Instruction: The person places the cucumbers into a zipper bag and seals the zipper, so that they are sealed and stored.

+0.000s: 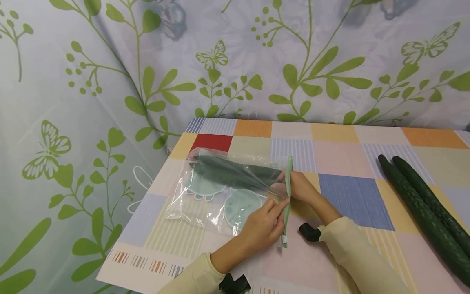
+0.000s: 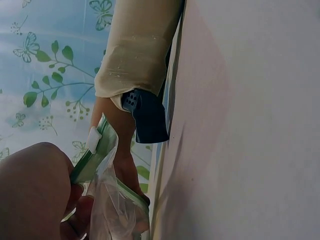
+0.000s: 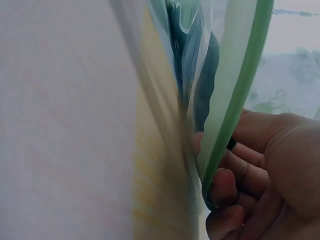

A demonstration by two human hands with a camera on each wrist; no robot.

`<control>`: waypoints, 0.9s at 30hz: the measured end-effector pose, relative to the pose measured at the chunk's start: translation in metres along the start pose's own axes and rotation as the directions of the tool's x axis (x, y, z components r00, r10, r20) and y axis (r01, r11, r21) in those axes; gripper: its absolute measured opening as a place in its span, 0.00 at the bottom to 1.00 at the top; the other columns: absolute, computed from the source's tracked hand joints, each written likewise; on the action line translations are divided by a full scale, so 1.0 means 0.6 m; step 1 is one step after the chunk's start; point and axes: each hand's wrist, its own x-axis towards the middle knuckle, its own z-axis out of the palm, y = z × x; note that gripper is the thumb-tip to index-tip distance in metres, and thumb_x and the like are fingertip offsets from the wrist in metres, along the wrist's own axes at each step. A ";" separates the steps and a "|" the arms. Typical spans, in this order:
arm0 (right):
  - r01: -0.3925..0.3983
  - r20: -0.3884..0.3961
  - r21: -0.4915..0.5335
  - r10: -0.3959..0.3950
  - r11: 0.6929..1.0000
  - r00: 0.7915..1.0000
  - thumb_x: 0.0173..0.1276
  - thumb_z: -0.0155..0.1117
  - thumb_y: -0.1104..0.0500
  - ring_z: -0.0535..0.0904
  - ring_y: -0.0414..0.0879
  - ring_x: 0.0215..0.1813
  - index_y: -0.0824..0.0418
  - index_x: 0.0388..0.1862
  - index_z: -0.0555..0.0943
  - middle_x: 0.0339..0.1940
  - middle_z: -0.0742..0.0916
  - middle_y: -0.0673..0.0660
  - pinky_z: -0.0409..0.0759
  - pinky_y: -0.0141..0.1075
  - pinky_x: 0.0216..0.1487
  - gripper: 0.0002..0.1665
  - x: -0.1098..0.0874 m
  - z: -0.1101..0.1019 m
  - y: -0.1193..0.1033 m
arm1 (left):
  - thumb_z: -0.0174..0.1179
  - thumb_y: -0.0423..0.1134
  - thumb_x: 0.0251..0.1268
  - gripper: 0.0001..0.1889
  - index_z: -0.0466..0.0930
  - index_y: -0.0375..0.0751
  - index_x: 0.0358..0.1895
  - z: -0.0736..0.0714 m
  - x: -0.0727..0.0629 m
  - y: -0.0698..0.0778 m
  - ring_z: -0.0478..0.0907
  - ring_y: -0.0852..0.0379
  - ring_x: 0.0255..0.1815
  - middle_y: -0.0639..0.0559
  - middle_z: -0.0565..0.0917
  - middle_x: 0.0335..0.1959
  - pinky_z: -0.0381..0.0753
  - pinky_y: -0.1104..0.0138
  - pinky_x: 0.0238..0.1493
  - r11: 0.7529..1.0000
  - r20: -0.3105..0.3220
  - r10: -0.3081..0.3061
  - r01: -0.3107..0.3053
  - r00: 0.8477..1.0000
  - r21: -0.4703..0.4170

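A clear zip bag (image 1: 176, 210) with a green zip strip (image 1: 288, 216) lies on the table, its mouth facing right. Inside it are dark green cucumbers (image 1: 235, 169), lying lengthwise. Pale cartoon shapes (image 1: 242, 206) show on the bag's front. My left hand (image 1: 257, 228) pinches the near part of the mouth edge, close to the white slider (image 2: 93, 140). At the far part of the mouth, my right hand (image 1: 299, 188) grips the green edge, with fingers curled at it in the right wrist view. Some right fingertips show through the plastic beside the cucumber ends.
Two more cucumbers (image 1: 422, 204) lie side by side at the table's right. A patchwork-patterned cloth covers the table (image 1: 356, 204). Behind and to the left hangs a leaf-print curtain (image 1: 235, 61). Black bands (image 1: 309, 232) sit at both sleeve cuffs.
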 end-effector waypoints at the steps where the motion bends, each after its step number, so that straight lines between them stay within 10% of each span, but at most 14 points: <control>1: -0.002 0.005 -0.005 0.002 1.000 1.000 0.57 0.65 0.55 0.81 0.57 0.37 0.71 0.35 0.79 0.35 0.85 0.64 0.79 0.44 0.37 0.18 -0.001 -0.001 0.000 | 0.56 0.31 0.51 0.21 0.77 0.38 0.52 0.000 0.000 0.001 0.60 0.68 0.18 0.54 0.70 0.27 0.59 0.84 0.19 1.000 -0.001 0.000 0.000 1.000 -0.004; 27: -0.206 -0.039 0.001 0.206 0.979 0.978 0.61 0.60 0.60 0.74 0.40 0.23 0.64 0.35 0.81 0.22 0.83 0.53 0.72 0.33 0.24 0.08 -0.096 -0.056 0.057 | 0.57 0.32 0.51 0.22 0.75 0.38 0.54 -0.004 -0.007 0.001 0.61 0.68 0.18 0.54 0.68 0.27 0.59 0.83 0.19 0.999 0.009 -0.021 0.021 1.000 -0.025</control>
